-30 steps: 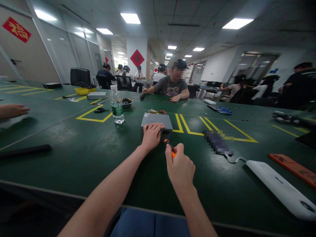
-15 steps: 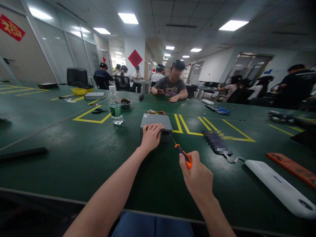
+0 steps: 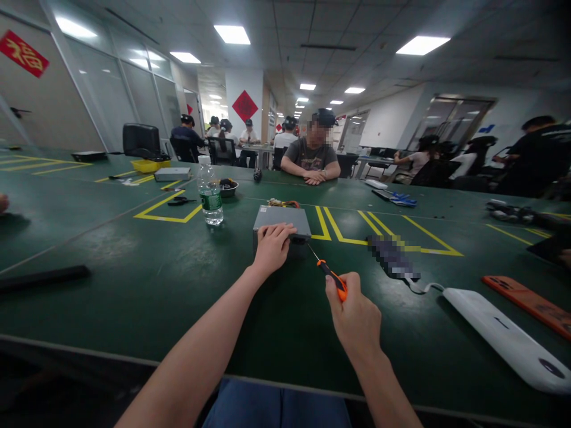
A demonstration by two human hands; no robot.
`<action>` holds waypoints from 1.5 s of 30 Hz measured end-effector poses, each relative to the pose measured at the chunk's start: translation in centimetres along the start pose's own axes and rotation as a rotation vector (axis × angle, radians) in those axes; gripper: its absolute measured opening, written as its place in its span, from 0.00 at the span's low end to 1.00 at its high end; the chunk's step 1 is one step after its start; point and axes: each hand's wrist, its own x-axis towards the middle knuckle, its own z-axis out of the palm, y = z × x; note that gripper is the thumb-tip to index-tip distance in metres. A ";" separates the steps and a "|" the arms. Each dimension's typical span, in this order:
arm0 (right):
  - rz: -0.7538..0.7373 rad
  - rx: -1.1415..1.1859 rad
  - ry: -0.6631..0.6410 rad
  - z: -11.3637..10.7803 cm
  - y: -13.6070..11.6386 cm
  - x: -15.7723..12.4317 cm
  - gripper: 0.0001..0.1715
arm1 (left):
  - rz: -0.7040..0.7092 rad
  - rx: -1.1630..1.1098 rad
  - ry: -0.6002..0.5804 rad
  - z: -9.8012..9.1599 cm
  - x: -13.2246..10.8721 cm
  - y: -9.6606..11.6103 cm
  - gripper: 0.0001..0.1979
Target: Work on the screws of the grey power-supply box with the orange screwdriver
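A grey metal box (image 3: 285, 217) with coloured wires at its back lies on the green table (image 3: 178, 309). My left hand (image 3: 273, 248) rests over the box's top and near side, its fingers closed on that edge. In my right hand (image 3: 357, 309) is an orange and black screwdriver (image 3: 335, 279), its handle gripped between thumb and fingers. The thin shaft points up and left, with its tip at the lower right corner of the box's near side. Whether the tip sits in a screw is too small to tell.
A water bottle (image 3: 210, 199) and a metal bowl (image 3: 228, 188) stand left of the box. To the right lie a blurred dark device (image 3: 392, 258), a white power bank (image 3: 504, 336) and an orange phone (image 3: 529, 303). A person (image 3: 312, 156) sits opposite.
The person opposite has brought both hands together on the table. My right hand and the screwdriver have barely shifted; my left hand stays on the box.
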 end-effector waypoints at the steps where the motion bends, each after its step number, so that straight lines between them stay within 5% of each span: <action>1: 0.002 0.002 0.002 0.0 0.0 0.0 0.20 | 0.001 0.003 -0.003 0.0 0.0 0.0 0.17; 14: -0.394 0.114 0.199 1.6 -1.2 -0.9 0.14 | 0.018 -0.001 -0.007 -0.2 -0.1 0.2 0.17; 22: -0.348 -0.081 0.155 1.1 -1.2 -0.8 0.15 | 0.009 0.007 -0.019 -0.2 -0.1 0.3 0.17; 33: -0.435 0.117 0.146 1.5 -1.4 -0.8 0.15 | 0.061 0.058 -0.017 0.3 -0.1 0.8 0.19; 39: -0.290 -0.014 0.162 1.2 -1.1 -0.7 0.16 | 0.043 0.070 -0.024 0.3 -0.1 1.0 0.20; 45: -0.482 -0.002 0.165 0.9 -1.7 0.0 0.16 | 0.054 0.082 -0.022 0.6 -0.2 0.9 0.20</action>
